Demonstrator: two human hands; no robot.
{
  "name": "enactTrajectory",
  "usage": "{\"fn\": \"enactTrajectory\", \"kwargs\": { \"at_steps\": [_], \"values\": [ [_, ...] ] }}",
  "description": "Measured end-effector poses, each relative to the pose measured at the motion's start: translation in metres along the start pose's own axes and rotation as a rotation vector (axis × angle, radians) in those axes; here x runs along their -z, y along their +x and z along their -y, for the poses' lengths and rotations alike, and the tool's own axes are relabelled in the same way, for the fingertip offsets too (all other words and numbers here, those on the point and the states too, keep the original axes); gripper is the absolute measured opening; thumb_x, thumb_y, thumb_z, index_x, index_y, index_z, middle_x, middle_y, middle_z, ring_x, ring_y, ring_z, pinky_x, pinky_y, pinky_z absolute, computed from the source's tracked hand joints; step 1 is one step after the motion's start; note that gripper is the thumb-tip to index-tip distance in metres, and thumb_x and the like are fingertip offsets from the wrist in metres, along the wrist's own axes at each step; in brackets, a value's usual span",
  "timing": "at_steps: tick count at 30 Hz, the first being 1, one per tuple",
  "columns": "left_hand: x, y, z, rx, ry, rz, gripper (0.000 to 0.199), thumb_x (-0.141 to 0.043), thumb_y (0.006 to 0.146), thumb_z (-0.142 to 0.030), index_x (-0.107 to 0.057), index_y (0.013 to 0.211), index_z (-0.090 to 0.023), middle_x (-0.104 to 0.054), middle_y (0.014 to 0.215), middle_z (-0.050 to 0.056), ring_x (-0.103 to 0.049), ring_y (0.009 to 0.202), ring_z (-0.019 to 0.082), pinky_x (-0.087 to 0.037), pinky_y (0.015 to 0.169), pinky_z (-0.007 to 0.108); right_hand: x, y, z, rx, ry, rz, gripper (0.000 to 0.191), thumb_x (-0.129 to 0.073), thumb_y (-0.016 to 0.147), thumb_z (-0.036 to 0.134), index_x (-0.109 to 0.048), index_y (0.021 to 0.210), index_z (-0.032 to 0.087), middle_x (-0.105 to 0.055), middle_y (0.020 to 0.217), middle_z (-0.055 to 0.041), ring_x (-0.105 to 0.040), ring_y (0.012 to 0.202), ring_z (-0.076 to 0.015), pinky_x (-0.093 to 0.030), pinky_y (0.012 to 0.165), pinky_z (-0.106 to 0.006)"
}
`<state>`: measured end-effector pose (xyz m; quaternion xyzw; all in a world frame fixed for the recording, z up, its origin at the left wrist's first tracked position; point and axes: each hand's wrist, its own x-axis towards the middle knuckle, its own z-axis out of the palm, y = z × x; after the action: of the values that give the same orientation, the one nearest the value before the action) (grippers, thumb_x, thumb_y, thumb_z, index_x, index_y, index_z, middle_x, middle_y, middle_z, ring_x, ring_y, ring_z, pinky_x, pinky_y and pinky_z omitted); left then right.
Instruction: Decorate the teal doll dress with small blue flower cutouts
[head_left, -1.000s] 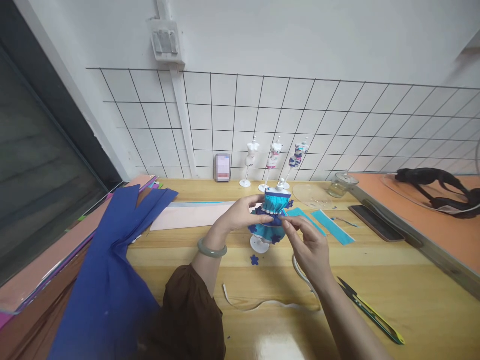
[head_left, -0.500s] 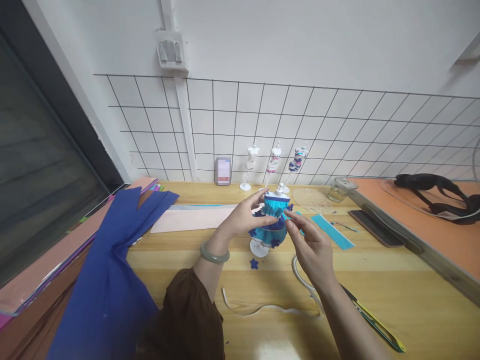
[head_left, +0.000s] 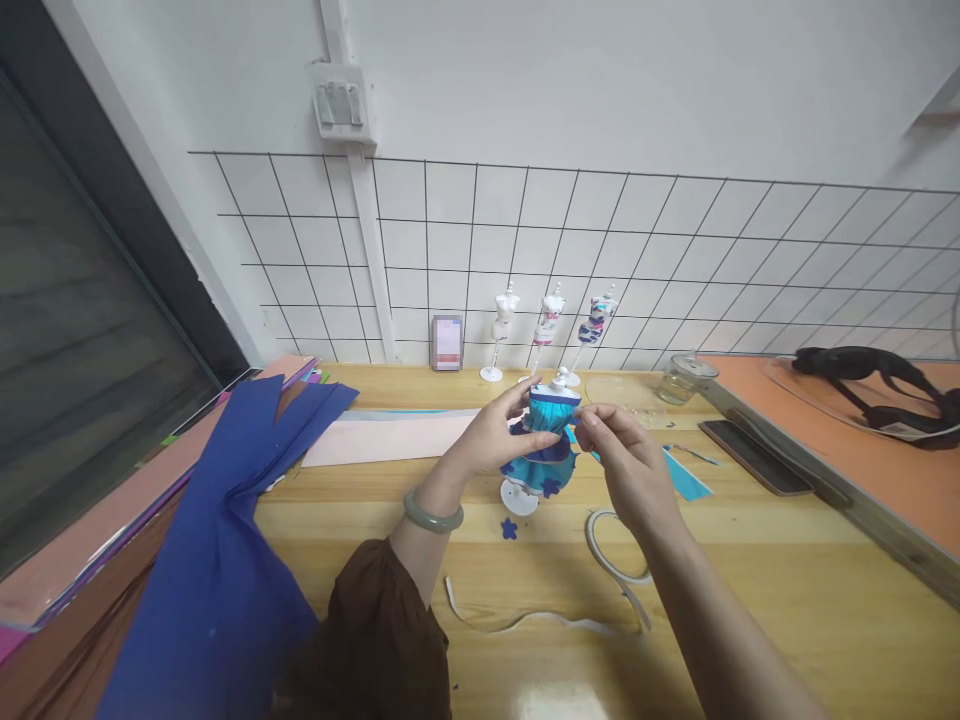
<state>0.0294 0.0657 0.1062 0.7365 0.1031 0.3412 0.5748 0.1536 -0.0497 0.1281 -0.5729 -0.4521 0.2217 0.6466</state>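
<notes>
A miniature dress-form mannequin stands on a round white base. It wears a pleated turquoise bodice with a dark blue top band, and a turquoise skirt bearing dark blue flowers. My left hand is closed round the bodice and waist from the left, thumb in front. At the bodice's right edge, my right hand pinches a small dark blue piece, mostly hidden by the fingertips. A loose dark blue flower lies in front of the base.
Several small white mannequins stand along the tiled wall. Blue crepe paper and a pink strip lie left. Right are a tape roll, turquoise strip, dark phone, and glass jar.
My right hand has risen slightly and shifted right, its fingertips now at the bodice's upper right edge. The forearm now covers the yellow-green tool. My left hand keeps its hold.
</notes>
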Motion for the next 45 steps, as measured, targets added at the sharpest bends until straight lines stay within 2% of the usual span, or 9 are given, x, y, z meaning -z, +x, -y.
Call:
{"fn": "enactTrajectory", "kwargs": {
  "at_steps": [6, 14, 22, 28, 40, 45],
  "values": [
    [-0.005, 0.001, 0.001, 0.002, -0.019, -0.028, 0.08, -0.07, 0.07, -0.034, -0.028, 0.138, -0.029, -0.045, 0.134, 0.008, -0.046, 0.118, 0.026, -0.04, 0.097, 0.043, -0.001, 0.002, 0.007, -0.045, -0.038, 0.033, 0.022, -0.055, 0.081, 0.039, -0.053, 0.07, 0.02, -0.043, 0.061, 0.003, -0.04, 0.06, -0.0109, -0.034, 0.055, -0.023],
    [-0.008, 0.001, 0.002, 0.008, -0.002, -0.053, 0.076, -0.069, 0.071, -0.032, -0.031, 0.137, -0.027, -0.05, 0.128, 0.01, -0.049, 0.114, 0.025, -0.044, 0.092, 0.041, -0.002, 0.003, 0.013, -0.085, -0.075, 0.032, 0.023, -0.056, 0.081, 0.039, -0.055, 0.07, 0.018, -0.041, 0.057, 0.0042, -0.037, 0.056, -0.0091, -0.03, 0.051, -0.021],
    [-0.011, 0.0, -0.005, -0.029, 0.051, -0.068, 0.058, -0.067, 0.073, -0.03, -0.044, 0.125, -0.022, -0.056, 0.122, 0.007, -0.052, 0.111, 0.022, -0.043, 0.093, 0.037, -0.001, 0.006, 0.01, -0.102, -0.106, 0.003, 0.026, -0.056, 0.08, 0.04, -0.054, 0.067, 0.017, -0.041, 0.056, 0.0044, -0.036, 0.053, -0.0083, -0.026, 0.048, -0.021],
    [-0.013, 0.0, -0.007, -0.03, 0.087, -0.062, 0.046, -0.065, 0.074, -0.028, -0.049, 0.116, -0.021, -0.059, 0.114, 0.006, -0.055, 0.105, 0.021, -0.045, 0.087, 0.034, -0.001, 0.007, 0.013, -0.123, -0.135, -0.004, 0.027, -0.057, 0.079, 0.042, -0.055, 0.069, 0.017, -0.042, 0.057, 0.0043, -0.036, 0.053, -0.0081, -0.026, 0.048, -0.021],
    [-0.014, -0.003, -0.012, -0.008, 0.147, -0.057, 0.042, -0.064, 0.074, -0.029, -0.05, 0.113, -0.021, -0.06, 0.108, 0.005, -0.057, 0.098, 0.02, -0.046, 0.083, 0.033, 0.001, 0.001, 0.026, -0.102, -0.22, -0.018, 0.028, -0.057, 0.076, 0.045, -0.056, 0.069, 0.018, -0.042, 0.054, 0.0036, -0.033, 0.046, -0.0079, -0.023, 0.041, -0.022],
    [-0.014, -0.004, -0.013, 0.008, 0.143, -0.075, 0.048, -0.065, 0.072, -0.033, -0.049, 0.116, -0.021, -0.059, 0.108, 0.006, -0.057, 0.097, 0.021, -0.047, 0.082, 0.034, 0.001, 0.001, 0.026, -0.075, -0.211, 0.016, 0.027, -0.056, 0.077, 0.044, -0.056, 0.071, 0.017, -0.044, 0.056, 0.0026, -0.037, 0.049, -0.0087, -0.026, 0.043, -0.021]
  ]
}}
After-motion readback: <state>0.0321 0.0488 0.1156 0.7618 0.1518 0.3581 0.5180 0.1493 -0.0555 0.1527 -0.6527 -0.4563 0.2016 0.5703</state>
